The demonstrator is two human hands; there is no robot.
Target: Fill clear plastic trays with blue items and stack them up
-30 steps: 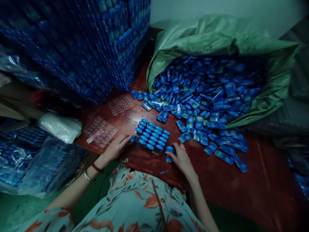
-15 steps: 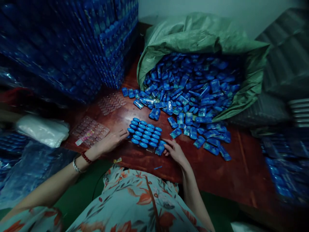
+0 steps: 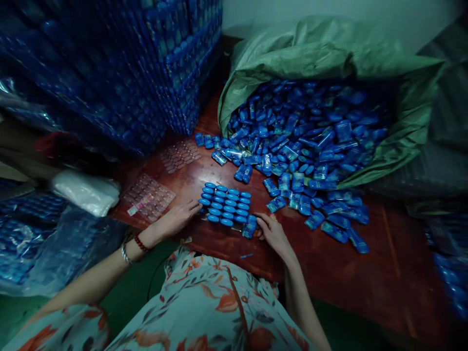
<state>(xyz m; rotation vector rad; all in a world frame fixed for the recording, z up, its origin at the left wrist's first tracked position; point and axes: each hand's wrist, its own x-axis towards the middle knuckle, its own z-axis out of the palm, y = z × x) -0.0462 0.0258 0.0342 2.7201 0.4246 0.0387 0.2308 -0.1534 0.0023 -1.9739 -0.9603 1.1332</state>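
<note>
On the glossy red-brown wooden table [image 3: 329, 273], near its front edge, lies a clear plastic tray [image 3: 225, 204] filled with smooth, oval blue pieces set in about four rows; the exact count is hard to make out in the dim light, roughly twenty. The left hand [image 3: 178, 218] lies flat and open, fingertips touching the tray's left edge and holding nothing. The right hand [image 3: 272, 231] is loosely curled at the tray's front right corner, its fingers pinching one small blue packet [image 3: 250, 227] that touches the tray.

Toward the back right corner of the table, a green woven sack [image 3: 329, 53], crinkled and coarse, lies open on its side, and a heap of shiny blue packets [image 3: 303, 141] spills from its mouth across the table. Two empty clear blister trays [image 3: 149, 197] with rows of small pockets lie at the left edge, one behind the other. A soft white plastic bag [image 3: 86, 191] sits just off that edge. Behind stands a tall stack of blue packs [image 3: 120, 73], wrapped in glossy film.
</note>
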